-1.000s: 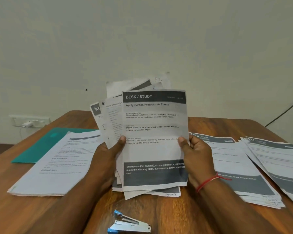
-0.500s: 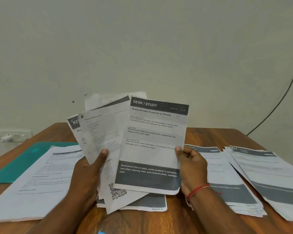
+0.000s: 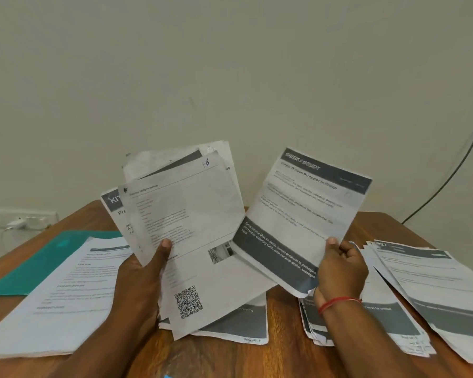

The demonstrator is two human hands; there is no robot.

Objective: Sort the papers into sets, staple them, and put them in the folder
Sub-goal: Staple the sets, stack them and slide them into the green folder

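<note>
My left hand [image 3: 141, 279] grips a fanned bundle of printed papers [image 3: 191, 214] upright above the table, thumb on the front sheet, which has a QR code near its bottom. My right hand [image 3: 340, 271] pinches a single sheet headed "DESK / STUDY" [image 3: 303, 214] by its lower right edge; it tilts to the right, apart from the bundle. A white paper pile [image 3: 58, 301] lies at the left, partly over a teal folder [image 3: 36, 263]. Two more piles lie at the right: a nearer pile [image 3: 388, 317] under my right wrist and an outer pile [image 3: 443, 285].
The wooden table [image 3: 230, 358] carries everything. A sliver of the blue stapler [image 3: 168, 376] shows at the bottom edge. A wall socket with a white plug [image 3: 19, 220] sits at the far left. A dark cable [image 3: 448, 173] runs down the wall at the right.
My right hand has pulled the "DESK / STUDY" sheet off the front of the bundle and swung it right. The sheet with the QR code is now exposed. The view has tilted upward.
</note>
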